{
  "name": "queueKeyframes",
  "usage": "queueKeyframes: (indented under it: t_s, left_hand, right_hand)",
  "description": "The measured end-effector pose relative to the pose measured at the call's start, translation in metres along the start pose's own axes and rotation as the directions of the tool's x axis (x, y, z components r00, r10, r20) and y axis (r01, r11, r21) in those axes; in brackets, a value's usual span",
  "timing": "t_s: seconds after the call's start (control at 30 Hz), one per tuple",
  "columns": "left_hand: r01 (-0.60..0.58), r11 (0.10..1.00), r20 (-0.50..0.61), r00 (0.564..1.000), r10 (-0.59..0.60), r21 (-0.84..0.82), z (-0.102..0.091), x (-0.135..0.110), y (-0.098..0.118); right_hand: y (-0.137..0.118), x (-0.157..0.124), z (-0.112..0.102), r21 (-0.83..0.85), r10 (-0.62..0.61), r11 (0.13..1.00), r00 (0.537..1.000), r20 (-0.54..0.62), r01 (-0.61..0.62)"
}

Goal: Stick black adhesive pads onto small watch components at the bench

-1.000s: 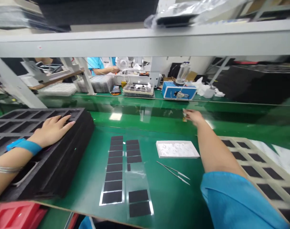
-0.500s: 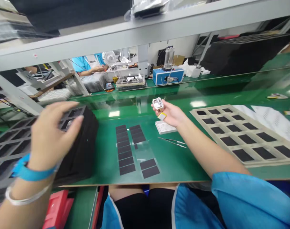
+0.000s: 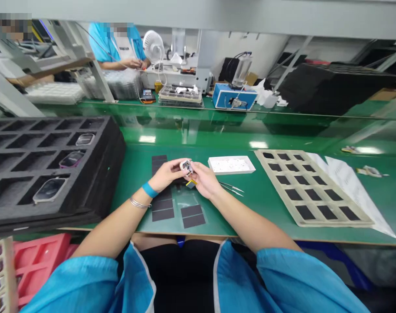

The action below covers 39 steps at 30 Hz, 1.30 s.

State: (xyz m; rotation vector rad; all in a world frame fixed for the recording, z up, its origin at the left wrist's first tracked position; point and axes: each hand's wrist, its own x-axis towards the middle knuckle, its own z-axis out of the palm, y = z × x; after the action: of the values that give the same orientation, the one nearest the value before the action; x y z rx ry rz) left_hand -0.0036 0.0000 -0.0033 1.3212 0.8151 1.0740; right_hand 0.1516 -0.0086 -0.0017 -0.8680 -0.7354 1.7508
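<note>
Over the green worktop, my left hand (image 3: 167, 174) and my right hand (image 3: 204, 179) meet around a small open smartwatch case (image 3: 186, 166), its inner parts showing. My left fingers and thumb grip its left side, and my right fingers close on its right side. A small yellow-and-grey battery (image 3: 191, 184) hangs below the case beside my right fingers. Under and around my left hand lie dark rectangular adhesive pieces (image 3: 162, 214) on a clear sheet. Tweezers (image 3: 231, 188) rest just right of my right hand, and a shallow white box (image 3: 232, 165) of tiny parts stands behind them.
At left, a stack of black foam trays (image 3: 108, 174) holds several watch cases (image 3: 50, 189). A beige tray (image 3: 292, 208) with dark pads lies at right. Red trays (image 3: 38, 265) sit low at left. Across the bench are a blue machine (image 3: 233, 96), a fan (image 3: 153, 44) and a co-worker (image 3: 118, 48).
My left hand has come from the black foam trays to the watch case and now grips it. My right hand has lowered the case towards me. The view has shifted.
</note>
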Motion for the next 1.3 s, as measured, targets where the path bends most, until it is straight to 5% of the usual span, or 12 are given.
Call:
queueKeyframes:
  t_s: [0.13, 0.27, 0.4, 0.57, 0.97, 1.13, 1.2, 1.3]
  left_hand:
    - [-0.064, 0.994, -0.107, 0.993, 0.055, -0.087, -0.006, -0.004, 0.003]
    - [-0.130, 0.989, -0.136, 0.984, 0.119, -0.071, -0.008, -0.001, 0.001]
    - [-0.171, 0.985, -0.121, 0.978, 0.168, -0.020, -0.004, -0.004, 0.004]
    - [-0.213, 0.977, -0.160, 0.963, 0.215, 0.034, 0.003, -0.010, 0.010]
    - [-0.233, 0.972, -0.247, 0.941, 0.233, 0.029, 0.011, -0.009, 0.001]
    - [-0.206, 0.978, -0.239, 0.952, 0.192, -0.034, 0.012, -0.007, -0.001]
    - [-0.162, 0.979, -0.220, 0.966, 0.132, -0.123, 0.010, -0.006, 0.000]
    - [-0.058, 0.963, -0.156, 0.988, 0.017, -0.264, 0.006, -0.005, 0.003]
  right_hand:
    - [-0.001, 0.001, -0.008, -0.331, -0.252, 0.914, 0.968, -0.008, 0.235]
    - [-0.007, -0.001, -0.014, -0.641, -0.602, 0.501, 0.766, 0.225, 0.581]
    - [-0.006, -0.007, -0.012, -0.699, -0.668, 0.219, 0.627, 0.401, 0.681]
    - [-0.001, -0.009, -0.011, -0.672, -0.713, 0.073, 0.510, 0.482, 0.737]
    - [0.004, -0.004, -0.015, -0.711, -0.682, 0.007, 0.524, 0.511, 0.703]
    - [-0.003, -0.002, -0.013, -0.693, -0.674, -0.125, 0.451, 0.585, 0.710]
    - [-0.018, -0.003, -0.016, -0.744, -0.674, -0.142, 0.487, 0.556, 0.653]
    - [-0.052, -0.002, -0.033, -0.902, -0.662, -0.116, 0.644, 0.382, 0.416]
